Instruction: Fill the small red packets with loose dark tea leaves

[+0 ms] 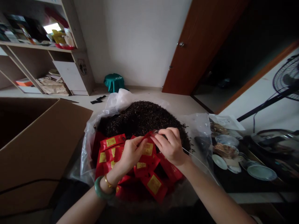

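My left hand (132, 152) is closed on the upper left edge of a red packet (148, 151) with a yellow label. Pinched at the packet's top edge, my right hand (170, 146) has its fingertips near a small pale shiny bit that I cannot make out. Beneath both hands lie several more red packets (154, 185), loosely heaped. Behind them rises a mound of dark, dry, twisted leaves like loose tea (149, 115). A large clear plastic bag (87, 133) surrounds leaves and packets. A thin white cord (201, 162) runs from near my right wrist.
A big cardboard box (46, 149) stands at the left. On the right, a dark table (229, 183) carries dishes and a plastic tub (226, 144), with a fan (287, 77) beyond. A green-covered object (114, 82) sits by the wall, near a wooden door (187, 56).
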### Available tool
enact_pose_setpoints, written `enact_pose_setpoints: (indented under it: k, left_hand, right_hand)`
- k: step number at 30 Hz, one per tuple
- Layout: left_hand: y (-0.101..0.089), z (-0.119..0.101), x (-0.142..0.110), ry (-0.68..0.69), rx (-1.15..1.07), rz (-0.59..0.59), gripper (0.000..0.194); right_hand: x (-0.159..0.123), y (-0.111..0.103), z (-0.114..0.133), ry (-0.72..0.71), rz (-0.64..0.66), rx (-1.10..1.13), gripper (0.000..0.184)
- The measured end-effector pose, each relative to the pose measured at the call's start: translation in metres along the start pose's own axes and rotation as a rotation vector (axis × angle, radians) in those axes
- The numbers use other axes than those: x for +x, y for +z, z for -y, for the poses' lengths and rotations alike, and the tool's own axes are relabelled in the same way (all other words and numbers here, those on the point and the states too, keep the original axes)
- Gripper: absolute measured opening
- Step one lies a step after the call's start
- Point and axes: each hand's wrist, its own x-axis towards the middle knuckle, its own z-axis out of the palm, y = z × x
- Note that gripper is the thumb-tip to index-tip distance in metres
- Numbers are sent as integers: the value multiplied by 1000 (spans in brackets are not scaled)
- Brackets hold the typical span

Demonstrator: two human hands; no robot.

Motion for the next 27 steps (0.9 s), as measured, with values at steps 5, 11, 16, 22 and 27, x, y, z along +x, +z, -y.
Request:
enact_pose_setpoints:
  k: [5, 11, 16, 22, 27]
  left_hand:
    - [-10, 2, 3, 174, 287, 82, 27]
    - [-33, 7, 16, 220, 271, -4, 20]
    - [-34, 7, 16, 282, 231, -126, 26]
    - [-29, 9, 12, 533, 356, -144, 29]
    - [-32, 9, 16, 481, 350, -121, 33]
  right_hand:
    - [4, -3, 0, 48, 172, 163, 27]
    - [5, -4, -2, 173, 109, 327, 22]
    - [1, 0, 2, 339, 145, 462, 12]
    - [-1, 6, 8, 718, 301, 736, 17]
    - [-1, 7, 7, 765, 390, 966, 23]
